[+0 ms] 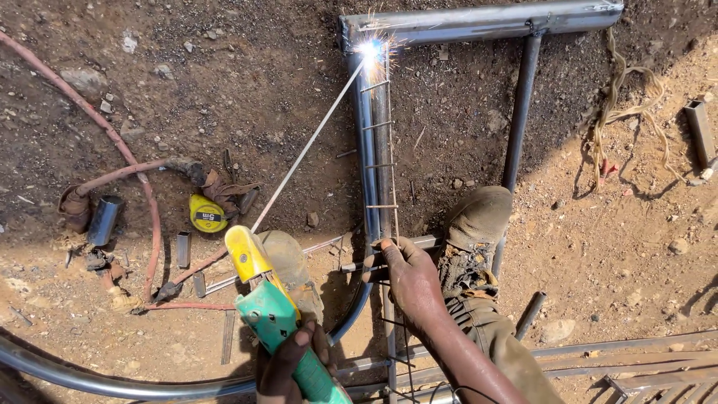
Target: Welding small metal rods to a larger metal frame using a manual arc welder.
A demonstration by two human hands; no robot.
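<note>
Left hand (288,370): fingers wrapped round green-and-yellow electrode holder (273,314), its welding rod (307,146) sparking at far corner of steel tube frame (479,22). Right hand (407,277): fingers curled on thin rebar ladder (383,150) beside frame. Yellow tape measure (207,213) on dirt ground (224,82), left.

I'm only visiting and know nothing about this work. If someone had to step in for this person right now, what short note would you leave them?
Left hand: gripping the green and yellow electrode holder; its welding rod reaches up to the frame's top left corner, where the arc is sparking.
Right hand: holding the thin ladder-like wire strip against the upright of the metal tube frame.
A boot pins the frame to the dirt. The yellow tape measure and red cable lie to the left.
Done: the strip is laid in place and the top corner weld is under way.
Left: I cannot tell whether the lower rungs are welded.
</note>
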